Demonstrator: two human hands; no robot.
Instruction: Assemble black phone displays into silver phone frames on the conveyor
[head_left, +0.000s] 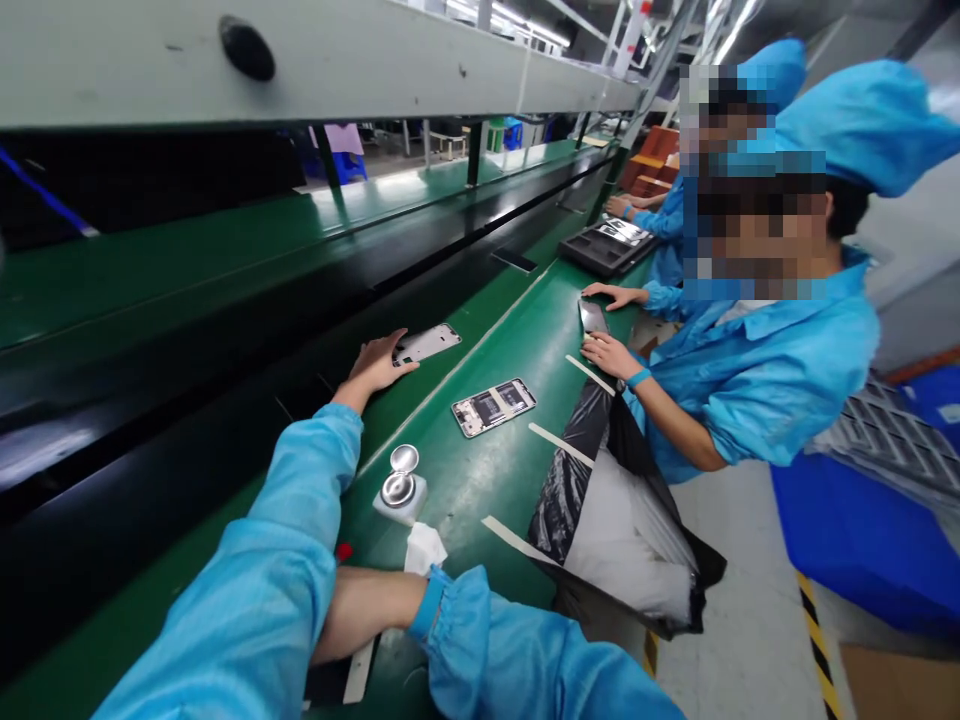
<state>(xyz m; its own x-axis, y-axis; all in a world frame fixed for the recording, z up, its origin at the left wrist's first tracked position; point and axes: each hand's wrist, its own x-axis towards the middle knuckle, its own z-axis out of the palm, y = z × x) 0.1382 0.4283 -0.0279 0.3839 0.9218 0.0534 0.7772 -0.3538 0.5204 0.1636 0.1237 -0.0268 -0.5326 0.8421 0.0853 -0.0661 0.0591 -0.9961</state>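
Panel (433, 343), one, pale and shaped like a phone back, and we have it by one end: our left hand (377, 364) narrows on it, thumb by one edge and fingers by the other. It lies just beyond the pale line (480, 346) that runs along the green bench (480, 490). Our right hand is tucked out of sight behind our left sleeve (277, 540); we see one bare forearm (375, 607) and one blue wristband (427, 606), and we cannot tell what that hand grips.

On our side of the line, counting now: one phone (493, 407) with its insides bare, near the panel but apart from it. One small bottle (400, 492), its single shiny lid tipped up. Just beside that, one white tissue (425, 548), and one small red thing (343, 552) peeking out by our sleeve, too covered to name.

Three strips of tape (561, 443) run from the bench edge to one black bag (574, 480) with white stuff inside. Past it we count two co-workers in blue caps; the nearer one (787, 350) has two hands (611, 355) at one dark flat piece (592, 316). Beyond sits one black tray (589, 250), loaded with shiny pieces.
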